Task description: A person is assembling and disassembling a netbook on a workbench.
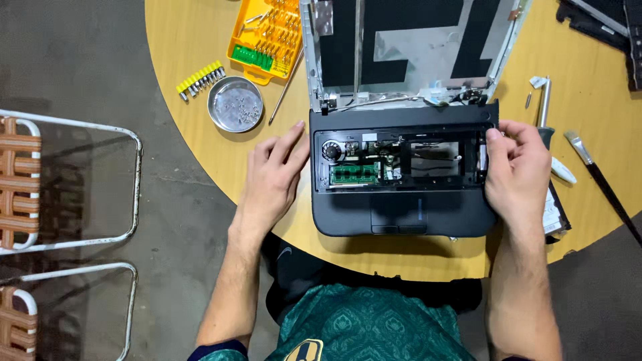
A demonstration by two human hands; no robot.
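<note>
Head view shows your left hand (271, 175) lying flat and open against the left edge of the dismantled black laptop base (401, 214), centre frame on the round wooden desk (194, 40); your right hand (516, 170) curls around its right edge.

Matt black plastic laptop base (401, 214) on a smooth, satin wooden table (194, 40); at ten o'clock, a shiny metal dish (235, 104) and glossy yellow plastic bit case (264, 40).
</note>
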